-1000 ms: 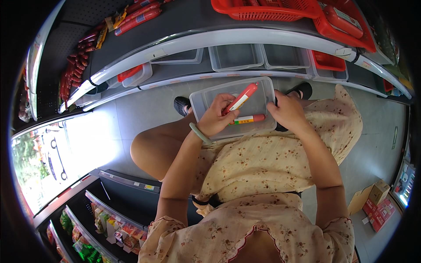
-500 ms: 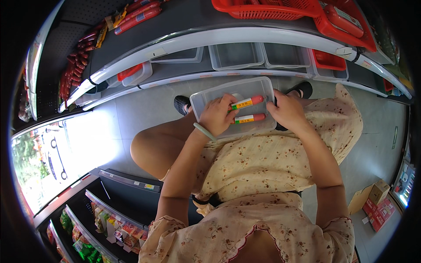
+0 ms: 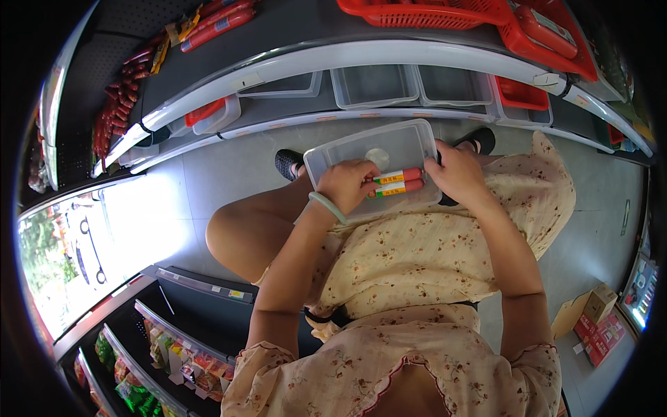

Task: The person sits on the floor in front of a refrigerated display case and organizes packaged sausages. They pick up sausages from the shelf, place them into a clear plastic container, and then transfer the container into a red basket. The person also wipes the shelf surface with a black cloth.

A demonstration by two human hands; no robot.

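Two red sausages [image 3: 411, 174]: side by side near the middle of the frame, inside our clear tub [image 3: 408, 141], labels facing up.
Lower sausage [image 3: 415, 185]: lying along the tub's bottom, free of our fingers; we judge this one done.
Upper sausage [image 3: 399, 177]: lined up beside it, apparently touching; we judge it laid in place but not yet let go.
Left hand [image 3: 345, 184]: ours, wearing a pale bracelet [image 3: 328, 206], fingers closed about the upper sausage's left end; how firmly, we cannot tell.
Right hand [image 3: 455, 169]: ours, clamped on the tub's right rim, well apart from the left.
Pale disc [image 3: 377, 158]: on the tub's bottom, above our left fingers.
Room left: the tub's upper part holds no sausage; whether more belong there, we cannot tell.
Other sausages [image 3: 219, 29]: on the shelf [image 3: 299, 31], upper left of the frame.
Red basket [image 3: 424, 15]: top of the frame, right of centre.
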